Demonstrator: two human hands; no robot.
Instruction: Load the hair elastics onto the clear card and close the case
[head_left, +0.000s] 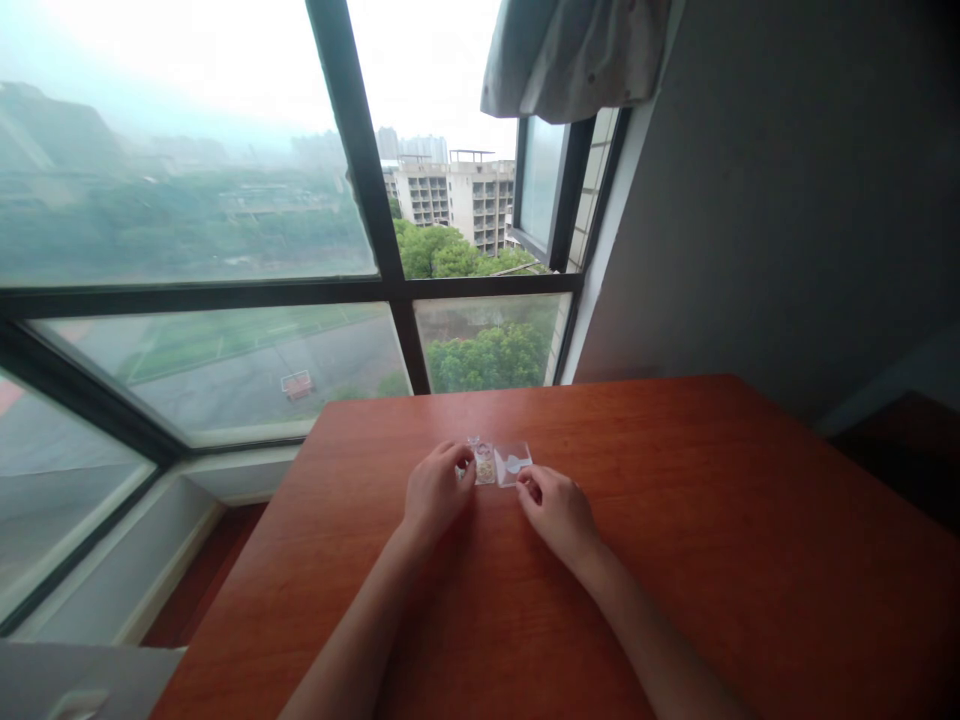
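Note:
Near the far part of the table, a small clear plastic container [485,468] with pale bits in it lies between my hands. Its left edge meets the bent fingertips of my left hand [439,487], which is closed in a pinch; fingers hide part of that side. A clear square plastic case [513,452] with a whitish piece inside rests just right of the container. My right hand [559,508] is closed too, thumb and forefinger together over the case's lower right corner. Whether anything smaller is between those fingertips I cannot make out.
Both forearms rest over the reddish-brown wooden table [720,560]. Beyond its far edge stand dark-framed windows [397,290], one pane swung open, with a grey curtain [574,60] above. A grey wall [772,220] rises on the right.

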